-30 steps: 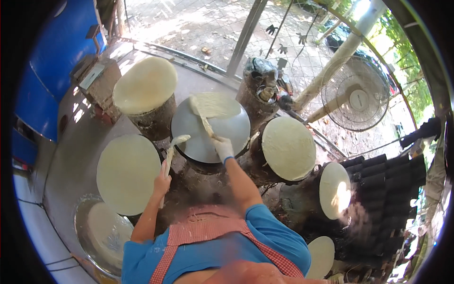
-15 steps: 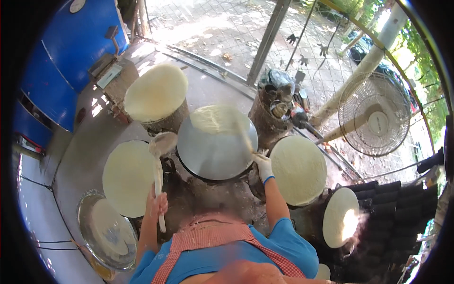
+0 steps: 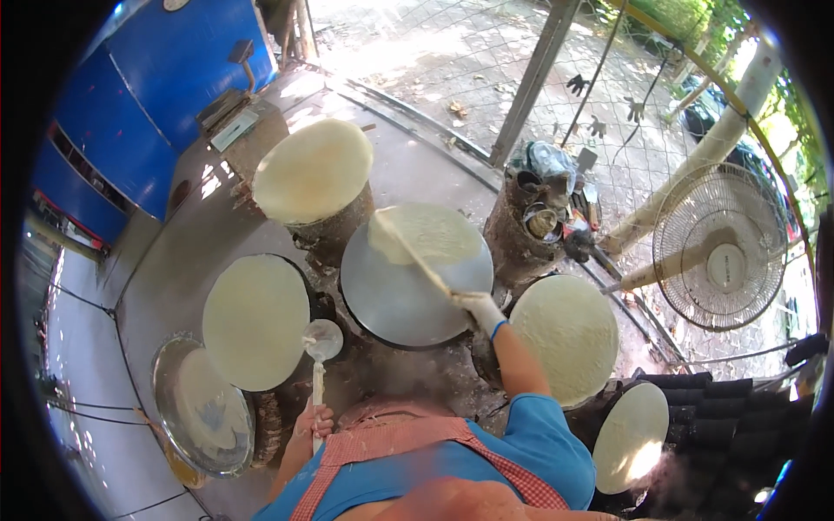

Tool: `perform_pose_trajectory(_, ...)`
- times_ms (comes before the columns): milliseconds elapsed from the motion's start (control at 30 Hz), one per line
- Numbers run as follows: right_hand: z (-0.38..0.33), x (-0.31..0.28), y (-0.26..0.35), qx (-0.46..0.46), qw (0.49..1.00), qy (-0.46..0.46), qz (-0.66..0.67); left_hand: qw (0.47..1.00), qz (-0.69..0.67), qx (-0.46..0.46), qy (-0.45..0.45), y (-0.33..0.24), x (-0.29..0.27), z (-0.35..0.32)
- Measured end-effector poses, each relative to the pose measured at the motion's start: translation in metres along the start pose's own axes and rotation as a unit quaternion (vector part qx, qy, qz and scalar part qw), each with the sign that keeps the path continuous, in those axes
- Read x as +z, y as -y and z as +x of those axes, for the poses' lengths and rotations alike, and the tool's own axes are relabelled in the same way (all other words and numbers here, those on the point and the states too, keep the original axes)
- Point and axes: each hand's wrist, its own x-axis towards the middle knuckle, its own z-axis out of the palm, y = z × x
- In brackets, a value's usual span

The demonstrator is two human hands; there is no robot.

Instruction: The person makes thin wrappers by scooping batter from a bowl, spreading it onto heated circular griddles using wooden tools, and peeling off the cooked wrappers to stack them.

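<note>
My left hand [image 3: 314, 422] is closed round the handle of a ladle [image 3: 323, 341], whose bowl is up beside the left griddle. My right hand [image 3: 480, 311], in a white glove, grips a long thin stick, a batter spreader [image 3: 420, 263]. It slants over the middle round griddle [image 3: 400, 300], its far end on a patch of pale batter [image 3: 452, 233] across the griddle's far side. The near part of that griddle shows bare grey metal. A pale round sheet of batter [image 3: 256, 321] covers the left griddle; another [image 3: 565, 339] covers the right one.
A batter-covered griddle [image 3: 314, 171] stands far left on a drum-like stove. At the left is a large metal basin [image 3: 165, 408] with batter. A stove-like stand [image 3: 512, 230] holds jars at the back. A fan [image 3: 721, 247] and another pale round [image 3: 632, 434] are at the right.
The ladle has dropped lower and nearer to me, its bowl now over the gap. The spreader has swung left across the batter, which has spread wider. The whole view has shifted somewhat.
</note>
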Motion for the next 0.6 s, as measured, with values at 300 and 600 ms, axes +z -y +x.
perform_pose_trajectory(300, 0.069, -0.05, 0.003, -0.019, 0.998, -0.041, 0.035, 0.998, 0.053, 0.013, 0.024, 0.008, -0.037, -0.005)
perform_pose_trajectory(600, 0.022, -0.054, 0.018, 0.039, 0.995, 0.057, -0.077, 0.989, 0.131, 0.048, 0.043, 0.008, -0.072, -0.007)
